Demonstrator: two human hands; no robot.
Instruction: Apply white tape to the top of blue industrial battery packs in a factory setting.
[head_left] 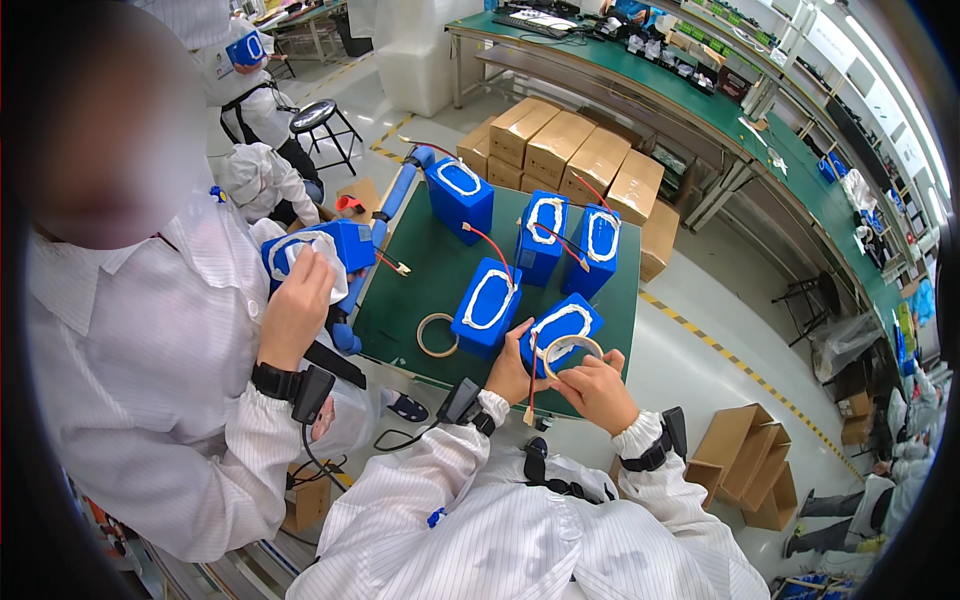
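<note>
My left hand is closed on the left side of a blue battery pack at the near edge of the green table. An oval of white material rings its top, and a red lead hangs down its near side. Between the fingers of my right hand is a roll of tape, held against the pack's near right part. Just left stands another blue pack with the same white oval. A second tape roll lies flat on the table beside it.
More blue packs with red leads stand farther back on the green table. At left, a co-worker's hand presses white material on a pack. Cartons are stacked behind; open boxes sit on the floor at right.
</note>
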